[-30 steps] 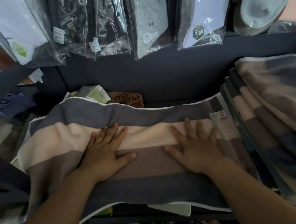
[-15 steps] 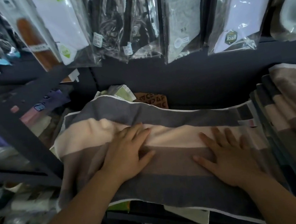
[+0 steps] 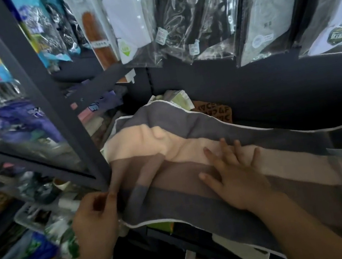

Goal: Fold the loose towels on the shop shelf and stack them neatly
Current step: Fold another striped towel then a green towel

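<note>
The striped towel [image 3: 176,199] was spread along the shelf [image 3: 297,119], its long axis running left to right, just beyond both hands. Its bunched left end was pinched between thumb and fingers of the left hand [image 3: 94,218], the nearer hand to that end. The right hand [image 3: 237,179] was laid flat, fingers spread, on the towel's middle. A fold rightward over it was judged likely.

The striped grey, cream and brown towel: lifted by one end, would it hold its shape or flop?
Probably floppy: the striped grey, cream and brown towel bunches into soft wrinkles where the left hand pinches its end. Likely light, since a pinch seems to lift that end. Unlikely to slide, pressed under the flat right hand.
</note>
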### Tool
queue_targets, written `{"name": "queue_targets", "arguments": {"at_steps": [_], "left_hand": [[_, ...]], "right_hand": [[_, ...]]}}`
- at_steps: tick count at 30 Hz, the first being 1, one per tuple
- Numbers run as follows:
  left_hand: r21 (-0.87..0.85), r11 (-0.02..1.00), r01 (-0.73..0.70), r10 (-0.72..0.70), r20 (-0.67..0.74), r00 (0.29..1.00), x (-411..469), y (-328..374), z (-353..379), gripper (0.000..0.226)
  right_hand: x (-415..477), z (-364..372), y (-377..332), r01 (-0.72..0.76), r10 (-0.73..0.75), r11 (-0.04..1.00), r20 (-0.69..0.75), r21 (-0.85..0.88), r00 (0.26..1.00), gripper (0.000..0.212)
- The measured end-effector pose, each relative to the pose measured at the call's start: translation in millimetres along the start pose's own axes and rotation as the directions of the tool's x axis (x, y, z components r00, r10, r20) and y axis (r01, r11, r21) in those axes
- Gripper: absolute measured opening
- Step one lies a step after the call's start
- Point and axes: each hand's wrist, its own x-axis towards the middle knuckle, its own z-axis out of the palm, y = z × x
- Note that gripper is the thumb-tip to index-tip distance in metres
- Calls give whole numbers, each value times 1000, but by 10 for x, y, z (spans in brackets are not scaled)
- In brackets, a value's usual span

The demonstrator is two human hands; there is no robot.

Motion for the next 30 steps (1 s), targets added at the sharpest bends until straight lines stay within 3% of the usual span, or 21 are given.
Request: {"name": "queue_targets", "arguments": {"at_steps": [3,6,9,16,19,21,24,26,30], "left_hand": [[-77,939,335,-321,151,935,2,-84,-12,22],[-201,712,672,-561,413,718,59,-130,-15,35],[-324,563,761,-576,506,642,60,-56,-31,34],[-428,403,809,-567,577,588,107,-62,-57,33],[-419,490,765,-461,620,635,34,72,-70,24],[-454,589,668,-382,573,725,-13,246,-88,20],[-517,743,425,-233,395,889,-37,554,-119,21],[-513,832,213,-68,286,956,-15,786,-126,26],[-608,794,2,170,225,959,-2,1388,-109,26]], "right_hand": [[33,147,-7,17,-17,998,3,-61,1000,78],[48,164,13,16,-16,998,4,-59,1000,80],[51,169,24,23,-23,999,-3,-47,1000,80],[40,153,35,37,-37,999,-8,-37,999,79],[44,153,41,42,-43,999,-12,-30,999,79],[54,164,44,41,-41,999,-20,-28,999,79],[57,166,46,33,-34,999,-15,-22,999,79],[46,156,44,31,-31,999,-15,-13,999,77],[34,120,47,32,-31,999,-23,29,999,71]]}}
